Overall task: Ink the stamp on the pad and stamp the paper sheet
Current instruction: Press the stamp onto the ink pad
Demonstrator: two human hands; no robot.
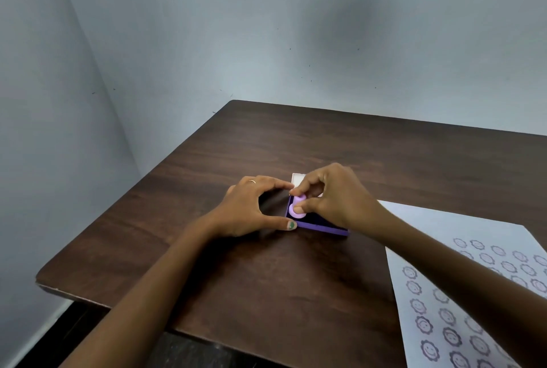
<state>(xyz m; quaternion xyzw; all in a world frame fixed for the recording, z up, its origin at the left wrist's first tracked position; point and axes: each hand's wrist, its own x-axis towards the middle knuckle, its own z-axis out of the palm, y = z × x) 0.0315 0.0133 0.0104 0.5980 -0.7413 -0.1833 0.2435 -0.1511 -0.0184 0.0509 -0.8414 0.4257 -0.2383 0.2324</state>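
A small lilac stamp [297,207] rests face down on the purple ink pad [322,228] near the middle of the table. My right hand [328,194] pinches the stamp between thumb and fingers and covers most of the pad. My left hand [251,208] braces the pad's left edge, with its index finger at the far corner and its thumb at the near corner. The white paper sheet [438,237] lies to the right, covered with several smiley-flower prints, partly hidden under my right forearm.
The dark wooden table [236,284] stands in a corner of pale blue walls [207,42]. Its left and near edges drop off to a dark floor. A white lid [297,178] lies behind the pad.
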